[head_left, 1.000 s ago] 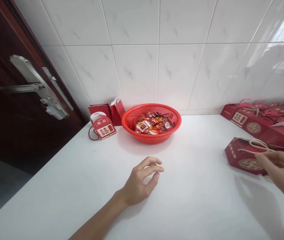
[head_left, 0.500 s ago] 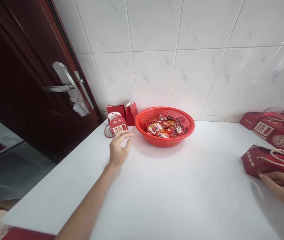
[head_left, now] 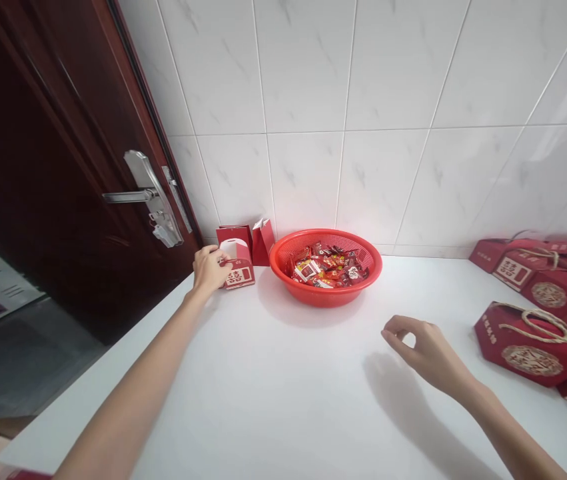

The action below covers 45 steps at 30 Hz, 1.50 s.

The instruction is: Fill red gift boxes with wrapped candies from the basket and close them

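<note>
My left hand (head_left: 208, 268) is at the left side of a small red gift box (head_left: 241, 272) with an open top, its fingers closed on the box's edge. The box stands on the white table (head_left: 283, 387) near the wall. My right hand (head_left: 420, 347) hovers above the table right of centre, thumb and forefinger curled toward each other with a gap between them, holding nothing. Between the hands and farther back, a red plastic basket (head_left: 326, 298) holds many wrapped candies (head_left: 330, 265).
Two red paper bags (head_left: 263, 241) stand behind the small box. Several closed red boxes with rope handles (head_left: 533, 350) are grouped at the right. A tiled wall (head_left: 313, 173) bounds the back, and a dark door (head_left: 73, 153) with a silver handle is at the left.
My left hand has moved left and taken hold of the small box. My right hand has let go of the rope-handled box and moved left over the table. The view has shifted slightly.
</note>
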{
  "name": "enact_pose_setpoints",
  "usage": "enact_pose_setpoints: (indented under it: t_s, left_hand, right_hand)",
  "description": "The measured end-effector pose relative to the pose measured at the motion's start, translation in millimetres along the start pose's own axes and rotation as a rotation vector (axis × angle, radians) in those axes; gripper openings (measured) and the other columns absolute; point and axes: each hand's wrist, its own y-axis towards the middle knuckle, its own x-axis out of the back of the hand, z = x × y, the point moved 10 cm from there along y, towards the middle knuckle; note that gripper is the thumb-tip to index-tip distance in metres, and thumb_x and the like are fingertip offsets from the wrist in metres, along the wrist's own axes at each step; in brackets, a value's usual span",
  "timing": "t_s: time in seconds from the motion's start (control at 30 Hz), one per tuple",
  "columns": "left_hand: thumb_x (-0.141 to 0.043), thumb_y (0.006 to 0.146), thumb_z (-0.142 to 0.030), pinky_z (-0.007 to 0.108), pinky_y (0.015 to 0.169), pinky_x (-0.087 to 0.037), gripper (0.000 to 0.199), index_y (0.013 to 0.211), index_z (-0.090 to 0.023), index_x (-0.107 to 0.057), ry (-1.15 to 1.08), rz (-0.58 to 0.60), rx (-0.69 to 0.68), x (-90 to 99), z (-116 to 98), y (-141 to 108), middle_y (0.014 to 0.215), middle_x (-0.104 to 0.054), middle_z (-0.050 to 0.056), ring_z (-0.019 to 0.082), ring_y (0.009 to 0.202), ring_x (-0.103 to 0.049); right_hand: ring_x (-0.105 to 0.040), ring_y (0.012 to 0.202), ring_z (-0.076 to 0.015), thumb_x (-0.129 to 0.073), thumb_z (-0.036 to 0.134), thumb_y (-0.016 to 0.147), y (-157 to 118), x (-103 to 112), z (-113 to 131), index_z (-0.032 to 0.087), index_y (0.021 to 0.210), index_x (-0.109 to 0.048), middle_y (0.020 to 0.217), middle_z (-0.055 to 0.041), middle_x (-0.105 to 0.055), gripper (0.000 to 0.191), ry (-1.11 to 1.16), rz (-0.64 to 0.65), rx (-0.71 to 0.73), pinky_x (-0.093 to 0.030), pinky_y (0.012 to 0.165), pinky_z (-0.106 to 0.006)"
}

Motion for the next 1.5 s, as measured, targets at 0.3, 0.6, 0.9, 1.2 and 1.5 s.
enact_pose_setpoints:
  t_s: [0.3,0.6,0.9,1.2,1.5]
  left_hand:
    - [-0.065,0.079,-0.019,0.039,0.097,-0.055,0.011,0.068,-0.021,-0.063,-0.473,0.050,-0.428,70.0,-72,-76,0.115,-0.064,0.007,0.024,0.109,-0.066]
    - [-0.054,0.076,0.004,0.028,0.067,-0.054,0.022,0.077,-0.018,-0.056,-0.441,0.017,-0.913,54.2,-201,-189,0.103,-0.059,0.006,0.013,0.077,-0.062]
    - [-0.051,0.076,0.002,0.030,0.068,-0.053,0.023,0.079,-0.018,-0.060,-0.570,0.050,-0.944,21.2,-218,-216,0.103,-0.058,0.008,0.015,0.079,-0.056]
    - [-0.049,0.091,-0.014,0.036,0.075,-0.055,0.026,0.069,-0.018,-0.063,-0.752,0.273,-0.600,-3.6,-196,-204,0.110,-0.060,0.009,0.018,0.082,-0.059]
    - [-0.054,0.098,-0.037,0.039,0.086,-0.056,0.026,0.106,-0.026,-0.076,-0.875,0.447,-0.281,-31.7,-167,-192,0.119,-0.063,0.011,0.021,0.090,-0.064]
  right_hand:
    - [-0.070,0.075,-0.0196,-0.056,0.036,0.095,1,1,43,0.025,0.099,-0.064,0.095,-0.0040,-0.073,0.015,0.242,-0.235,0.220,-0.057,0.074,-0.035]
    - [-0.068,0.083,-0.0183,-0.049,0.045,0.101,-21,-20,44,0.031,0.130,-0.048,0.125,-0.0083,-0.063,0.032,0.617,-0.275,0.173,-0.058,0.076,-0.038]
    - [-0.055,0.126,-0.0268,-0.067,0.048,0.089,-24,-28,24,0.033,0.130,-0.047,0.137,-0.0071,-0.057,0.049,0.638,-0.282,0.003,-0.050,0.101,-0.044]
    - [-0.055,0.126,-0.0278,-0.062,0.043,0.092,-29,-34,33,0.030,0.132,-0.051,0.136,-0.0086,-0.056,0.043,0.734,-0.192,0.107,-0.052,0.099,-0.040]
    - [-0.059,0.118,-0.0273,-0.063,0.050,0.091,-33,-42,40,0.032,0.138,-0.047,0.136,-0.0093,-0.054,0.053,0.844,-0.091,0.116,-0.055,0.095,-0.039]
